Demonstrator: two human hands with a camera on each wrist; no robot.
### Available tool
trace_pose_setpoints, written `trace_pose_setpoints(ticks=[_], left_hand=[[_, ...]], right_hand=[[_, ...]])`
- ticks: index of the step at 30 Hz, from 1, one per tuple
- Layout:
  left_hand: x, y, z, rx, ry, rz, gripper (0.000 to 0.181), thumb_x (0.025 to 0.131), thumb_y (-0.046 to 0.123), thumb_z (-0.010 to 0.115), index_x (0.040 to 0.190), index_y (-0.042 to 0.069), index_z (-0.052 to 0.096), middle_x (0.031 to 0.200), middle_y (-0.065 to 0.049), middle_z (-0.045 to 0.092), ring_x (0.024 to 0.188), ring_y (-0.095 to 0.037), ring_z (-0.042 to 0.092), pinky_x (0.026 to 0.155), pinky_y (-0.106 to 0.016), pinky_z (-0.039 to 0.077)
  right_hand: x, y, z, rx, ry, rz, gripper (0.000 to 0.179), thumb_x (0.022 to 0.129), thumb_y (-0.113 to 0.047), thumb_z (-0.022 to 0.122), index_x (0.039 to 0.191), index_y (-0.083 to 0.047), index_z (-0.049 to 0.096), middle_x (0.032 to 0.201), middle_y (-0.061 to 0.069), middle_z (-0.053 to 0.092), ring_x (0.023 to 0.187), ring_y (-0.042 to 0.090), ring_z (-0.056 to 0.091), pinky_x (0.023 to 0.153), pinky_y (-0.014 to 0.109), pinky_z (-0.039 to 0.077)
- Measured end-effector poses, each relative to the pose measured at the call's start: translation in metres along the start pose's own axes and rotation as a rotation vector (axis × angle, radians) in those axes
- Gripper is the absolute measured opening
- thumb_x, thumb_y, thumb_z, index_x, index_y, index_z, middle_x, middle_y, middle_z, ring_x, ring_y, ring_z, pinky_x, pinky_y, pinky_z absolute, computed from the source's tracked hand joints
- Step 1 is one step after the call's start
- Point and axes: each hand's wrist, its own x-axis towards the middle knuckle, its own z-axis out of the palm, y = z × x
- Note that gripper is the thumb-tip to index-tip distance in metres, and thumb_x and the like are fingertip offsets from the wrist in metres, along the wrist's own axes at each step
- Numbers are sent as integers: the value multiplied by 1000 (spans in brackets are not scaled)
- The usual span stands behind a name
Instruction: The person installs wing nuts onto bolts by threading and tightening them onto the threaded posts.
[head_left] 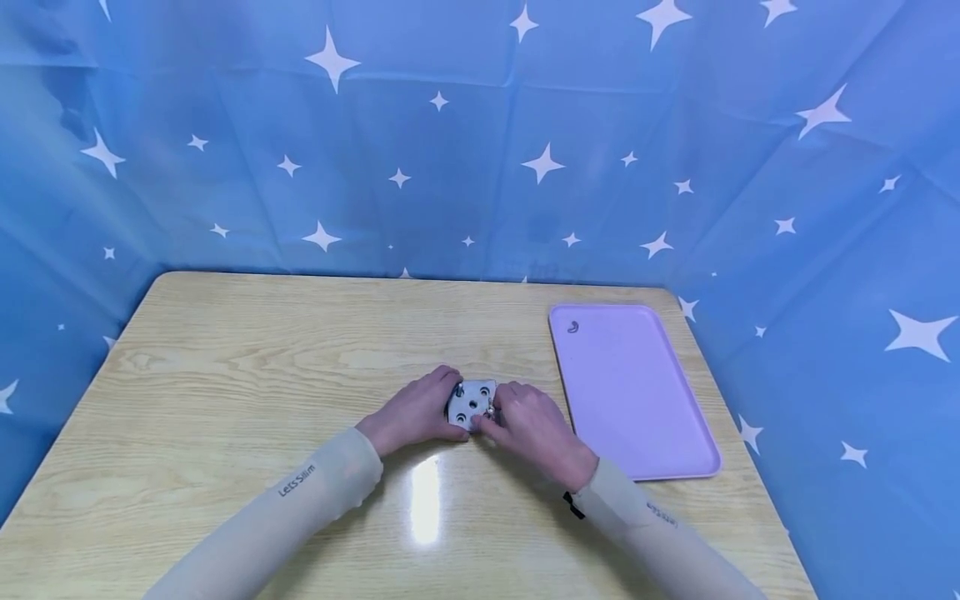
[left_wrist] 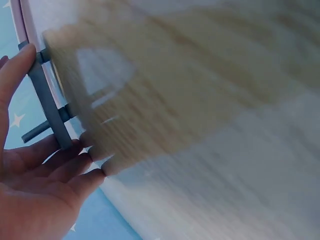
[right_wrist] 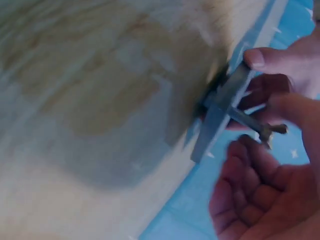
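Between both hands is a flat metal plate [head_left: 474, 402] with several round holes. My left hand [head_left: 422, 408] grips its left side, thumb on one edge and fingers on the opposite one. In the left wrist view, a threaded rod [left_wrist: 36, 131] sticks out from the plate's face. At the plate's right side is my right hand [head_left: 528, 425], fingers curled. The right wrist view shows a screw with a wing nut [right_wrist: 267, 132] at its outer end. Its shaft runs between the right thumb [right_wrist: 287, 107] and the curled right fingers [right_wrist: 245, 185] below.
A shallow purple tray [head_left: 630, 392] lies to the right on the wood-grain table [head_left: 285, 350]. One small dark curved thing [head_left: 573, 327] is at the tray's far left corner. Blue cloth with white stars [head_left: 465, 150] hangs behind the table and along its sides.
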Motion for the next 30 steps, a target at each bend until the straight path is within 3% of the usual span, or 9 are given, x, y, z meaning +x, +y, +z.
trace_pose_setpoints(ticks=[3,5,7,10,13,22,30], left_hand=[[-1,-1,0,-18,-9,-3,80,74,39,93,132,-1,57,126,-10,61,96,-18,59,83,-35,52],[-1,-1,-1,-25,-17,-15,78,74,39,93,131,0,58,122,-8,61,93,-16,57,81,-34,51],[-1,-1,-2,-24,-24,-30,76,74,39,93,130,1,58,120,-7,60,91,-15,56,79,-33,50],[0,-1,-4,-23,-31,-46,73,74,39,93,128,3,59,117,-5,60,90,-15,55,78,-33,50],[1,1,-4,-20,-40,-54,73,74,40,93,127,3,59,117,-5,59,90,-15,55,79,-33,50],[4,3,-2,-30,-45,-67,73,75,40,92,128,3,58,112,-4,57,85,-15,53,75,-32,48],[4,4,-1,-20,-27,-58,74,74,39,93,127,0,58,109,-4,56,83,-14,52,71,-32,48]], right_hand=[[0,7,-11,39,-67,-36,49,92,-52,75,104,-5,68,89,2,65,76,14,59,63,29,51],[2,13,-21,68,-93,-133,47,93,-39,78,121,-4,68,106,5,68,93,17,64,79,32,55],[5,19,-30,90,-97,-268,42,94,-17,77,131,-4,65,123,8,67,110,20,65,94,35,54],[10,24,-36,60,-92,-461,44,89,5,74,132,-5,66,132,8,66,121,21,64,102,36,52],[12,24,-34,10,-79,-537,34,90,4,75,122,-6,71,126,5,69,112,18,68,95,33,55],[15,20,-25,-35,-95,-463,11,91,-3,78,99,-10,77,98,-2,69,85,9,64,76,26,56],[14,15,-21,-35,-73,-291,6,92,-16,79,90,-12,74,88,-3,68,75,10,63,69,29,55]])
